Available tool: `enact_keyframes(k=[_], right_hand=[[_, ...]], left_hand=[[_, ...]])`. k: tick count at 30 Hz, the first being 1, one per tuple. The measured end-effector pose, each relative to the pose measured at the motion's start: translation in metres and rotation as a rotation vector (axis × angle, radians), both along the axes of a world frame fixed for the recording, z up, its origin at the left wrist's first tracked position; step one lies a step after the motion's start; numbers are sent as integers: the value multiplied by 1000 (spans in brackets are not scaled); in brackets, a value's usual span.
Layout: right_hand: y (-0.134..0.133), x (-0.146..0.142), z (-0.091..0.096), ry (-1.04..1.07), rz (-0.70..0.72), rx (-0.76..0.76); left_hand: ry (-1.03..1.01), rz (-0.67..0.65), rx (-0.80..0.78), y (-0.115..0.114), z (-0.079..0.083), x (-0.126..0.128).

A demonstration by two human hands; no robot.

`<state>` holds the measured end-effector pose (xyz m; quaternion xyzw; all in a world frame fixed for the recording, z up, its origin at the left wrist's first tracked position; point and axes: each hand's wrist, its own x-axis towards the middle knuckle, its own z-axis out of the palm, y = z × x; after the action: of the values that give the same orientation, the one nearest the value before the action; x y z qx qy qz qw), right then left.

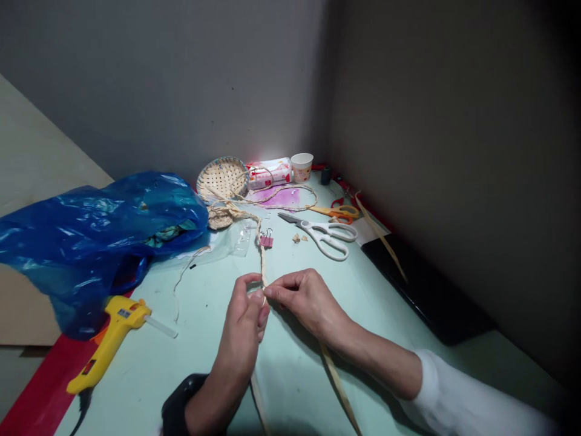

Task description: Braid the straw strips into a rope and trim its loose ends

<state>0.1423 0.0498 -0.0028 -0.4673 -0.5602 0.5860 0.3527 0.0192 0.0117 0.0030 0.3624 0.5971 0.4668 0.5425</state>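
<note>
On the desk (pixel 195 315), the pale cord (pixel 262 264) is running from near the far edge down the middle to your hands. Two loose strips (pixel 336 383) are trailing toward the near edge; they could be snagging there and dragging the cord crooked. It could also be unravelling if your pinch is slackening. Your left hand (pixel 242 313) is curling its fingers around the cord; your right hand (pixel 313 303) is pinching it between thumb and forefinger.
</note>
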Motion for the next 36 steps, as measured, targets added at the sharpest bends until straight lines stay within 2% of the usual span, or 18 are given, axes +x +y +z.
enact_keyframes(k=[3, 9, 12, 14, 16, 20, 24, 30, 36], right_hand=[[-2, 1, 5, -31, -11, 35], [-4, 2, 9, -135, 5, 123], [-6, 2, 8, -172, -19, 187], [-7, 2, 7, -207, -43, 223], [-8, 2, 6, -214, -51, 241], [-6, 2, 6, -153, -40, 205], [-6, 2, 9, -99, -37, 124], [-6, 3, 9, -28, -25, 59], [-4, 6, 12, 194, 75, -106]], left_hand=[[141, -78, 23, 0, -1, -6], [757, -266, 173, -1, 14, -23], [1069, -263, 354, -2, 20, -27], [1200, -256, 476, -4, 21, -27], [1199, -263, 492, -6, 21, -26], [1021, -272, 407, -12, 21, -21], [954, -235, 490, -19, 18, -13], [1010, -238, 668, -25, -1, -10], [1132, -305, 699, -24, -9, -8]])
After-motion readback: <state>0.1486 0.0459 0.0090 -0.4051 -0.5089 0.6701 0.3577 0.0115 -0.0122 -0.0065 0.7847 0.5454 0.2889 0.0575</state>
